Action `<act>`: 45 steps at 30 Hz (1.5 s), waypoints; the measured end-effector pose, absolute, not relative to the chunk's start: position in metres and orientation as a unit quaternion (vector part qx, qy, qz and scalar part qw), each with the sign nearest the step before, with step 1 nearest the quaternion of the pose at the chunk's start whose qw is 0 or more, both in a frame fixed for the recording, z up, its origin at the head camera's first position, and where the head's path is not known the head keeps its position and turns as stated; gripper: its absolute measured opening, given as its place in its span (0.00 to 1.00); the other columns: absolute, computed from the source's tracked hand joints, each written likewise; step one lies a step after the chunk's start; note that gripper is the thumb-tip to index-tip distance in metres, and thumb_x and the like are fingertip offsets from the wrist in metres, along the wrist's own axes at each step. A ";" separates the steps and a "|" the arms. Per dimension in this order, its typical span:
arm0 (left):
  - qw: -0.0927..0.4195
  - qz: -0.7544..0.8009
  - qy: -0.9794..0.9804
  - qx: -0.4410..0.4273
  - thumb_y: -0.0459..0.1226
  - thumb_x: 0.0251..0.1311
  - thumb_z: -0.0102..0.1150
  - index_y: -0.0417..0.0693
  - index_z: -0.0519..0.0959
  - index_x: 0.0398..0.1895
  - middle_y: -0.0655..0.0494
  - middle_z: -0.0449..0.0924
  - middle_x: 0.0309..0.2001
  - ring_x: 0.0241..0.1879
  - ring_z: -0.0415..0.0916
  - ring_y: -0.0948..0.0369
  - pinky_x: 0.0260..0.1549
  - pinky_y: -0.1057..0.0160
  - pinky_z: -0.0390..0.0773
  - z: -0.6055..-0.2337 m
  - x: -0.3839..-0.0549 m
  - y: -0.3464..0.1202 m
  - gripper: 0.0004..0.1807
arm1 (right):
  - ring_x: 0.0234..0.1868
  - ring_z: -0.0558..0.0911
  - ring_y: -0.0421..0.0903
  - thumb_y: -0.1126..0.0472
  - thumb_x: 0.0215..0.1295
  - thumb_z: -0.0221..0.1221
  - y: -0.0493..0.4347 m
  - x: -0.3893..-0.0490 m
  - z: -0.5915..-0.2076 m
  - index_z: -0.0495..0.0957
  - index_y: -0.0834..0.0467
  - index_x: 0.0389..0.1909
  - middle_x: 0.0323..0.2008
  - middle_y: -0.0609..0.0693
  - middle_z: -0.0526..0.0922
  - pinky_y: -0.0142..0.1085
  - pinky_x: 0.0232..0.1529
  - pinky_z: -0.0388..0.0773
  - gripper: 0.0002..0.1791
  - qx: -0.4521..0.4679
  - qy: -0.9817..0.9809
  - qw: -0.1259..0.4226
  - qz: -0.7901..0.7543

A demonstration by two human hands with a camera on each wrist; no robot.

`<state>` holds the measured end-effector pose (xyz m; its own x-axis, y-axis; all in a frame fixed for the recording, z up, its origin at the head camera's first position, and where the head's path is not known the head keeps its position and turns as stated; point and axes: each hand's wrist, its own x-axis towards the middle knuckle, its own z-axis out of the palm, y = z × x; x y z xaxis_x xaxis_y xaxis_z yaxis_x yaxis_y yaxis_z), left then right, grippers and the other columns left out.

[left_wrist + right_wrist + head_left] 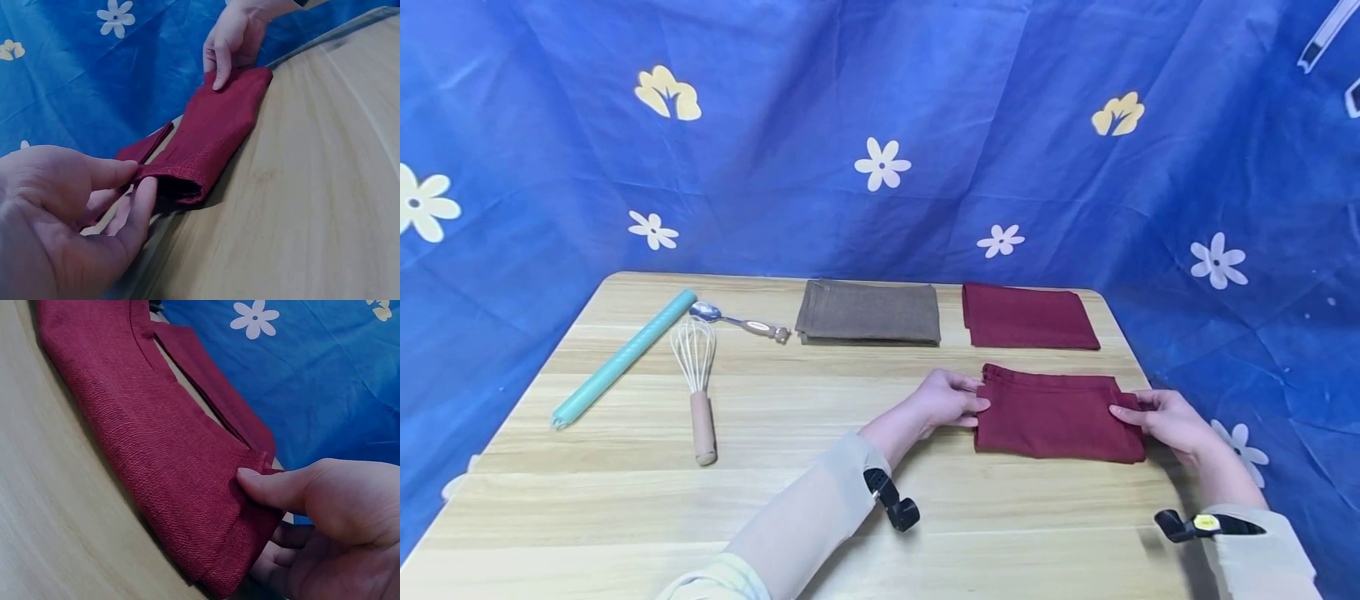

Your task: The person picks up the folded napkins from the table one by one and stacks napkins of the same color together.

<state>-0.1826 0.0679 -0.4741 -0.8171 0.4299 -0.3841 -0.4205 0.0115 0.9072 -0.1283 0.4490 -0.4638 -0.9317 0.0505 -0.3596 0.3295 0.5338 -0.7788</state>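
A folded dark red cloth (1052,421) lies near the right side of the table, its long side running left to right. At its left end my left hand (951,400) pinches the edge between thumb and fingers; the left wrist view shows the open fold of the cloth (209,134) beside those fingertips. My right hand (1165,421) pinches the opposite end, thumb on top and fingers underneath, as the right wrist view shows. Just behind lies a second folded dark red cloth (1030,317). To its left is a folded grey-brown cloth (871,312).
On the left of the wooden table (820,400) lie a turquoise rod (625,358), a whisk (702,392) with a wooden handle, and a spoon (737,321). A blue curtain (790,125) with printed flowers hangs behind the table and along its sides.
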 end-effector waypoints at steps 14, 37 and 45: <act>0.216 0.632 0.740 0.075 0.25 0.60 0.74 0.37 0.87 0.51 0.50 0.86 0.40 0.35 0.81 0.61 0.37 0.64 0.86 -0.473 -0.176 0.071 0.15 | 0.41 0.88 0.41 0.68 0.76 0.62 0.454 -0.125 -0.464 0.65 0.84 0.64 0.43 0.51 0.90 0.38 0.44 0.88 0.28 0.067 0.804 0.158 -0.569; 0.248 0.678 0.691 0.037 0.24 0.61 0.72 0.31 0.79 0.60 0.49 0.77 0.41 0.36 0.83 0.58 0.36 0.60 0.89 -0.476 -0.180 0.073 0.24 | 0.36 0.87 0.39 0.70 0.73 0.65 0.455 -0.130 -0.458 0.81 0.69 0.49 0.37 0.45 0.90 0.33 0.37 0.88 0.09 0.082 0.797 0.112 -0.588; 0.251 0.683 0.684 0.043 0.24 0.62 0.72 0.31 0.78 0.59 0.62 0.60 0.29 0.28 0.68 0.63 0.30 0.64 0.84 -0.471 -0.186 0.071 0.23 | 0.35 0.87 0.38 0.68 0.73 0.65 0.453 -0.135 -0.453 0.78 0.73 0.51 0.36 0.43 0.89 0.33 0.36 0.87 0.12 0.080 0.816 0.099 -0.564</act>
<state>-0.1863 0.0709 -0.4710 -0.8699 0.4023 -0.2854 -0.2845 0.0634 0.9566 -0.1349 0.4529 -0.4532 -0.9676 0.0195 -0.2516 0.2424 0.3499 -0.9049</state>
